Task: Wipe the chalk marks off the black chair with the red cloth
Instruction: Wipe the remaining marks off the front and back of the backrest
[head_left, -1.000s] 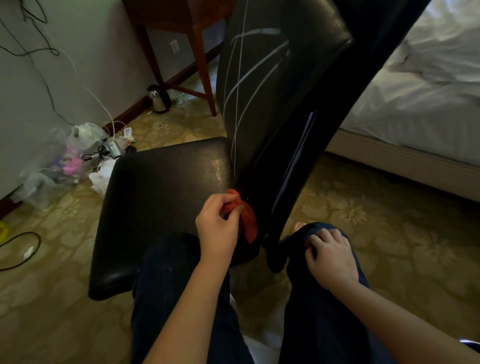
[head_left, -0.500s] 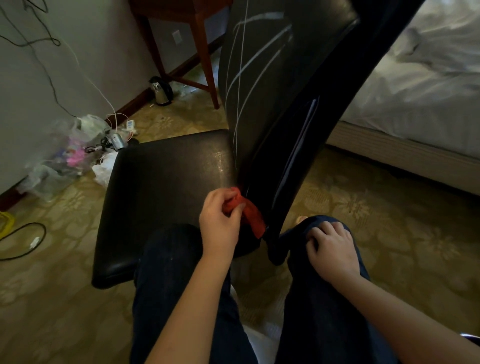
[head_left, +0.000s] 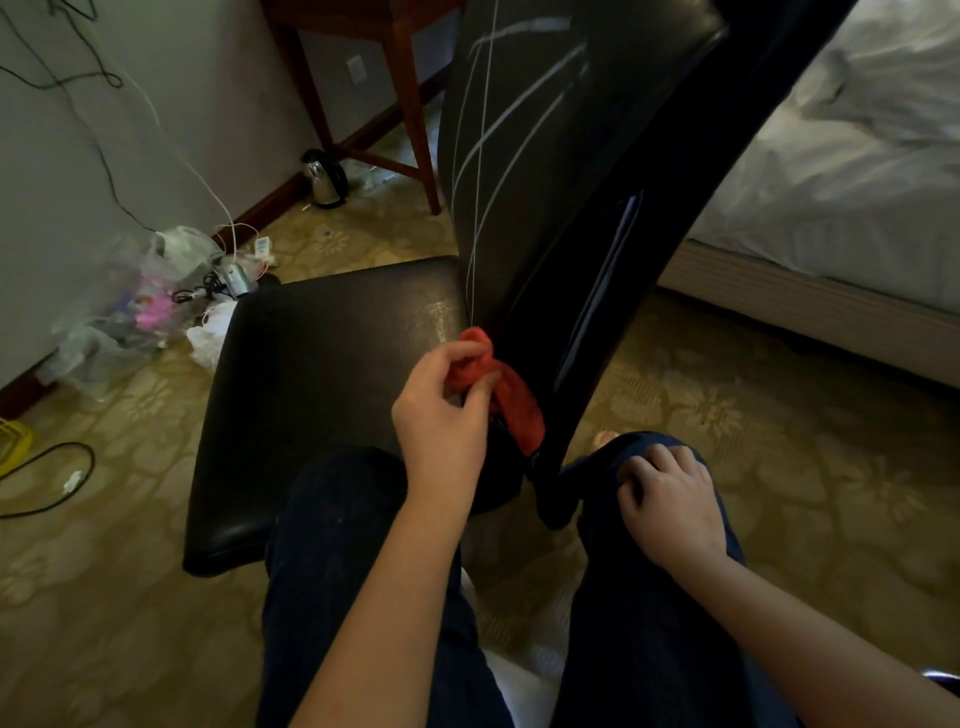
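Note:
A black leather chair (head_left: 332, 395) stands in front of me, its seat to the left and its tall backrest rising at the centre. White chalk marks (head_left: 498, 130) run in long lines down and across the backrest. My left hand (head_left: 441, 415) grips the bunched red cloth (head_left: 511, 392) at the foot of the backrest, where it meets the seat. My right hand (head_left: 670, 499) rests on my right knee with its fingers curled on the dark trousers.
A wooden table's legs (head_left: 410, 104) stand behind the chair with a steel kettle (head_left: 324, 179) on the floor beside them. Plastic bags and cables (head_left: 156, 296) lie along the left wall. A bed with white bedding (head_left: 841, 171) fills the right. A black cable (head_left: 52, 478) crosses the carpet.
My left hand with the red cloth has shifted slightly up along the base of the backrest. The view has tilted a little. My right hand has stayed on my knee.

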